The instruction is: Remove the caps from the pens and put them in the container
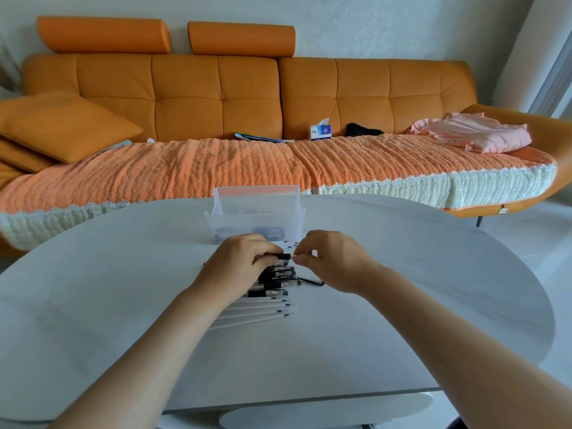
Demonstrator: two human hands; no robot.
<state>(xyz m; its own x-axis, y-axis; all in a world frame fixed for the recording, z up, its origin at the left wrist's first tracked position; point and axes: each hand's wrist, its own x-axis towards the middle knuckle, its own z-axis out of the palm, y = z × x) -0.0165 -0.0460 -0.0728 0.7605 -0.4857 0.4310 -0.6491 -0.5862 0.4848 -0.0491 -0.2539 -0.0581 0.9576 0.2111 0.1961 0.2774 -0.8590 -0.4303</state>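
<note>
Both hands meet at the centre of the grey table (123, 274), just short of the clear container (257, 218) at 12 o'clock. The left hand (238, 261) is curled tight around the barrel of one pen (284, 256), and only its black end pokes out toward 3 o'clock. The right hand (328, 261) pinches at that tip with thumb and forefinger; whether it grips a cap or the pen's own end is too small to make out. Beneath the hands, toward 6 o'clock, lies a row of pens (272, 292), black-gripped ones nearer the hands, white barrels nearer the viewer, and the left forearm covers their left ends. One small dark piece (311, 280) lies loose at 3 o'clock of the row, half tucked under the right wrist. Bluish shapes show dimly through the container's ribbed wall, not identifiable. The orange sofa (216, 94) fills the far side.
</note>
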